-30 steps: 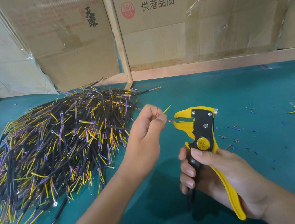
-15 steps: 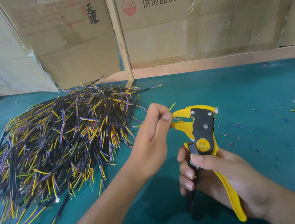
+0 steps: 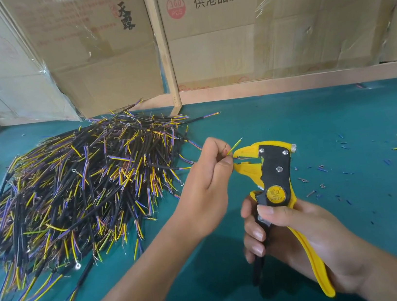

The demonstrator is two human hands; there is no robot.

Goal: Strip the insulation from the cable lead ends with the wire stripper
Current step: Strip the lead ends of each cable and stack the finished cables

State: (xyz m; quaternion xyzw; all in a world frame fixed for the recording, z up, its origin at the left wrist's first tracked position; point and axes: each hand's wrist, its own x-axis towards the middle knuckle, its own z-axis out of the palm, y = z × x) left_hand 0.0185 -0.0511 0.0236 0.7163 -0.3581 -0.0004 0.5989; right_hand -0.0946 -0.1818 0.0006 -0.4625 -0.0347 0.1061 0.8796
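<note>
Wire stripper (image 3: 275, 170) upright, jaws leftward

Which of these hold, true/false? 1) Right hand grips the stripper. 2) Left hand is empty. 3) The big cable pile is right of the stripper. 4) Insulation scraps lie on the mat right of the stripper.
1) True: the right hand grips the wire stripper by its handles.
2) False: the left hand pinches cable leads at the stripper's jaws.
3) False: the big cable pile lies to its left.
4) True: insulation scraps dot the teal mat.
</note>
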